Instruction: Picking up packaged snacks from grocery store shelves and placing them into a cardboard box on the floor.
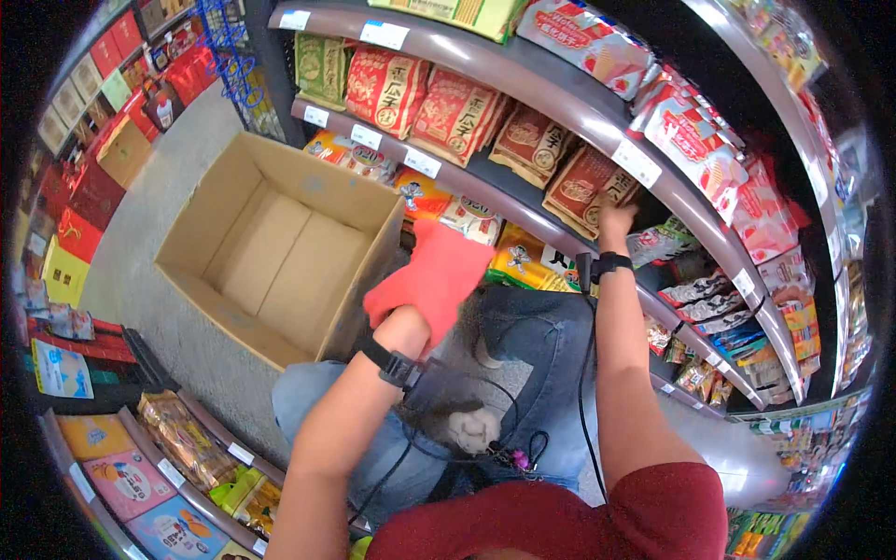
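My left hand holds a red cloth that drapes over it and covers most of the fingers. It is in front of the lower shelf, beside the near right side of an open cardboard box. Up on the middle shelf, my right hand touches the right end of a brown seed packet. The fingers there are blurred, so their grip on the packet cannot be made out. Another brown packet stands to its left, followed by red seed packets and a green packet.
The curved shelf edge with price tags runs under the packets. Orange and white bags lie below it. Pink wafer packets fill the shelf above. Another shelf of snacks stands behind at lower left. Black cables hang from both wrists.
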